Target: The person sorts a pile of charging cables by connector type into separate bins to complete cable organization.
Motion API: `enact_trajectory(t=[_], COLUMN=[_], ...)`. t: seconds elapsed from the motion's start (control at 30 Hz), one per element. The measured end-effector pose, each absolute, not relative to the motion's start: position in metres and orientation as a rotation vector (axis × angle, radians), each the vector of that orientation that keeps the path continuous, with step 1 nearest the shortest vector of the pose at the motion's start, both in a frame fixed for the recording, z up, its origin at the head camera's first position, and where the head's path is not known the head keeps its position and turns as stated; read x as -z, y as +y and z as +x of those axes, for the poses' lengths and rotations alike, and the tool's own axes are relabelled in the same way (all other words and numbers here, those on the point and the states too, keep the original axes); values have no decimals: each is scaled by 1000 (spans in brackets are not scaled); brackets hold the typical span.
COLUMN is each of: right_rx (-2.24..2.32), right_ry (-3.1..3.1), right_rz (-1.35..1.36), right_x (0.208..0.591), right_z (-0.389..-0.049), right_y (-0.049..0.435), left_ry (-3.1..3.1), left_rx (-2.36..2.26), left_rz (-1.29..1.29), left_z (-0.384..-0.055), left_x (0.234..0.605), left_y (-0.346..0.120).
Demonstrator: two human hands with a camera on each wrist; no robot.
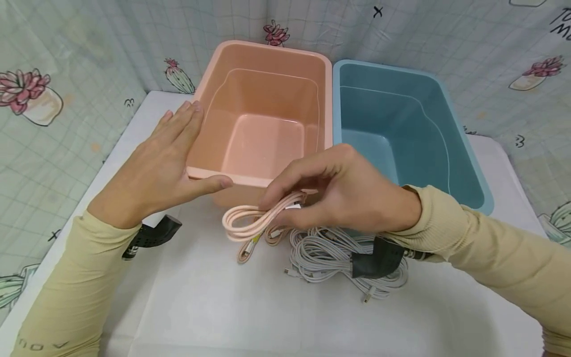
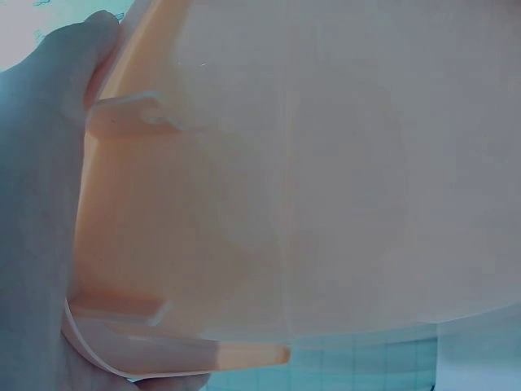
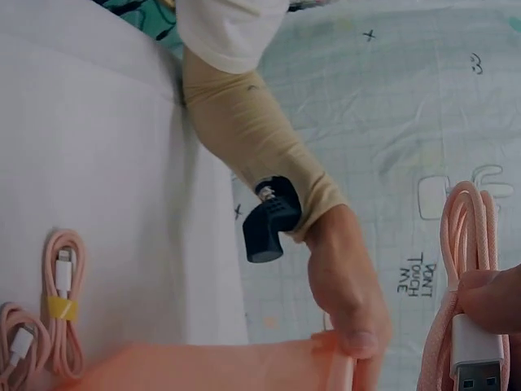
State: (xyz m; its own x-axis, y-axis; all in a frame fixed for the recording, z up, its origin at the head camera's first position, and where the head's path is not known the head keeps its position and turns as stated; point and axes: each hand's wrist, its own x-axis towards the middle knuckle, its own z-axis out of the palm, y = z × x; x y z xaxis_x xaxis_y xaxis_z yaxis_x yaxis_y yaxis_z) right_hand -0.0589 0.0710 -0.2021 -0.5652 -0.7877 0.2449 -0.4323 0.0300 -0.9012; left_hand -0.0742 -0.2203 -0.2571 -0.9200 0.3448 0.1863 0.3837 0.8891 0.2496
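Note:
My right hand point(image 1: 352, 198) pinches a coiled pink USB cable point(image 1: 243, 225) between thumb and fingers, just above the front rim of a pink plastic bin point(image 1: 327, 119). The cable's white USB plug point(image 3: 478, 350) shows under the thumb in the right wrist view. My left hand point(image 1: 156, 153) rests on the front left corner of the bin, its fingers straight along the left rim and its thumb along the front rim. Below the held coil, more pink cables point(image 3: 65, 285) lie on the table, one with a yellow band. The visible floor of the pink bin is bare.
A blue bin point(image 1: 432, 119) stands against the right side of the pink one. Several coiled white cables point(image 1: 312, 255) lie in a heap in front of the bins, partly under my right wrist. A patterned curtain point(image 1: 116, 39) hangs around the white table point(image 1: 214, 307).

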Motion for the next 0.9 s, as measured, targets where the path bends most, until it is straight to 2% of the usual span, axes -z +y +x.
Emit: enact_trajectory(t=[0.9], right_rx=[1537], right_ry=[2319], right_rz=[-1000], right_x=[177], right_z=[-119], right_y=[71], left_ry=[-2904], left_rx=[438], left_rz=[-587], left_z=[-75], left_x=[257], left_y=[-221])
